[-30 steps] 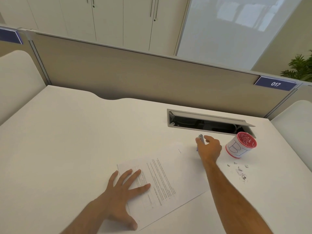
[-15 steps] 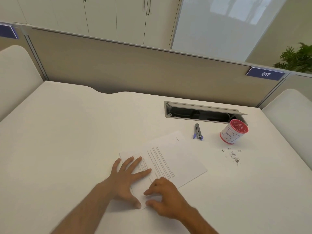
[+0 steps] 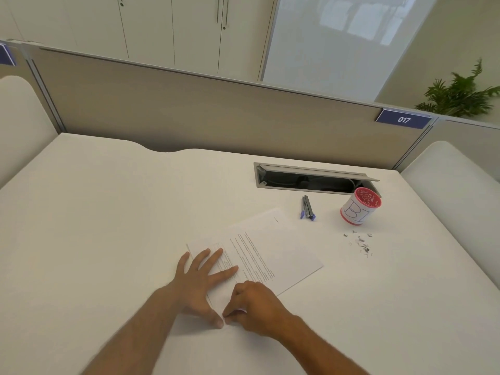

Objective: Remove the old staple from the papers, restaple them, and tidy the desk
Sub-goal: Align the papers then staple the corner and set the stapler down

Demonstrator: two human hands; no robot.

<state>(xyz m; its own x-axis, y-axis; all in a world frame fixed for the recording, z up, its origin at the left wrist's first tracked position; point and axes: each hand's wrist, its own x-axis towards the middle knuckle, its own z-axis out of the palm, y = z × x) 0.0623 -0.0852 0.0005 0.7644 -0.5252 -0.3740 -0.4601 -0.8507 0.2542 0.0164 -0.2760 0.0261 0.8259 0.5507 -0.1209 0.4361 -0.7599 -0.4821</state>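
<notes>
The papers, printed white sheets, lie askew on the white desk. My left hand rests flat on their near left part, fingers spread, holding nothing. My right hand is curled at the papers' near corner, its fingertips pinched there right beside my left thumb; what is between them is hidden. A small grey and blue stapling tool lies alone on the desk beyond the papers. Loose bent staples are scattered to the right.
A red-rimmed white cup with handwritten letters stands at the right, next to an open cable hatch in the desk. A beige partition closes off the far edge. White chair backs stand at both sides.
My right hand let go of the stapling tool beside the cup and came back to the papers' near corner, where it now pinches. My left hand stayed flat on the papers.
</notes>
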